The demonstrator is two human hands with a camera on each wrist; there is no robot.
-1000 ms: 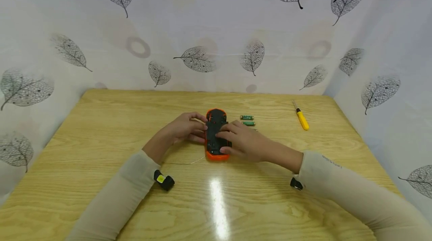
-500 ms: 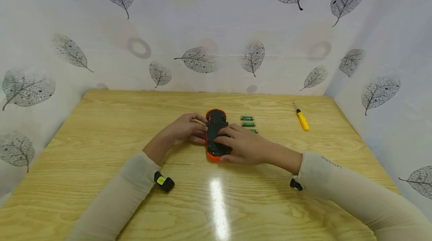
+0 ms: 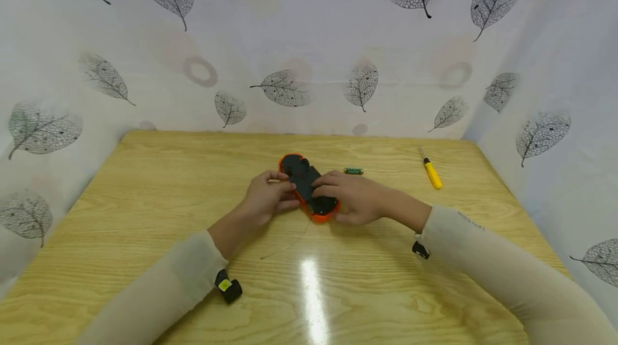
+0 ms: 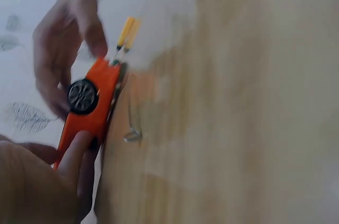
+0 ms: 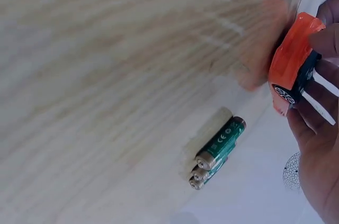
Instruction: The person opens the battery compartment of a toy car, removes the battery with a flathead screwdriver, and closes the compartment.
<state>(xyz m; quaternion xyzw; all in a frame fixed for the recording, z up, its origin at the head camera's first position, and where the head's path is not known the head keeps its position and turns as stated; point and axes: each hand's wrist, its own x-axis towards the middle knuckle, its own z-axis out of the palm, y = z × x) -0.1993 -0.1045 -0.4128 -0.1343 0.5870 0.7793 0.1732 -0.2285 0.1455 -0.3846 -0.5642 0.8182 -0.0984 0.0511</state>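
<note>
An orange toy car [image 3: 305, 180] lies upside down, its black underside facing up. It stands slanted between both hands, with its near end towards the right. My left hand [image 3: 267, 195] grips the car's left side; in the left wrist view its fingers lie along the orange body, below a black wheel [image 4: 83, 96]. On the other side my right hand [image 3: 359, 197] holds the car, thumb at the near end and fingers over the underside. A thin wire [image 3: 294, 243] trails from the near end across the wood. Three green batteries [image 5: 220, 142] lie beside the right hand.
A screwdriver [image 3: 433, 174] with a yellow handle lies at the back right of the wooden table [image 3: 169, 184]. In the head view the right hand covers most of the batteries. A leaf-patterned curtain [image 3: 309, 39] encloses the table's back and sides.
The car has turned counter-clockwise, its far end swinging left and its near end right. Both hands have moved with it. The wire now points towards me; the right hand hides more batteries.
</note>
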